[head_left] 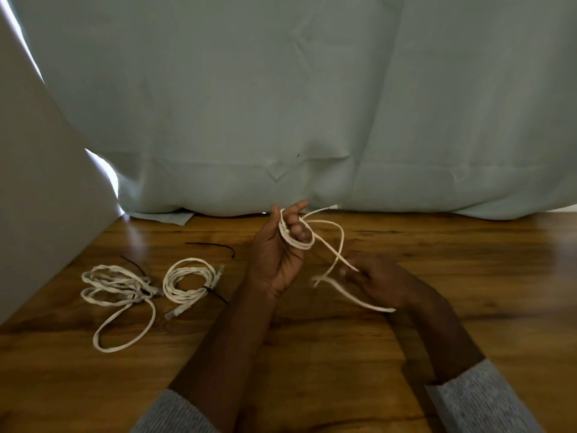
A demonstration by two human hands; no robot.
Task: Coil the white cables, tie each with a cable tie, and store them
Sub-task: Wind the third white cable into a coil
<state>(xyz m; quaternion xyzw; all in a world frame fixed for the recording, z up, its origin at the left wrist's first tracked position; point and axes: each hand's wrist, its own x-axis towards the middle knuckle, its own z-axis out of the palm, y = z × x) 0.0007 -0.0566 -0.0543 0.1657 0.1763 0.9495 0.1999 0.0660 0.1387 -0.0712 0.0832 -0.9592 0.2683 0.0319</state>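
Observation:
My left hand (276,250) is raised palm-up with several turns of a white cable (338,237) wound around its fingers. My right hand (373,278) pinches the loose stretch of that same cable, which trails down onto the wooden table (468,276). A neat white coil (189,281) bound by a black cable tie lies to the left of my left hand. Further left lies a looser white bundle (117,287) with a black tie, one long loop trailing toward me. A loose black cable tie (215,246) rests on the table behind the coils.
A pale green curtain (312,104) hangs along the table's far edge. A light-coloured wall or panel (37,198) borders the table on the left. Grey sleeves cover both forearms near the bottom of the view.

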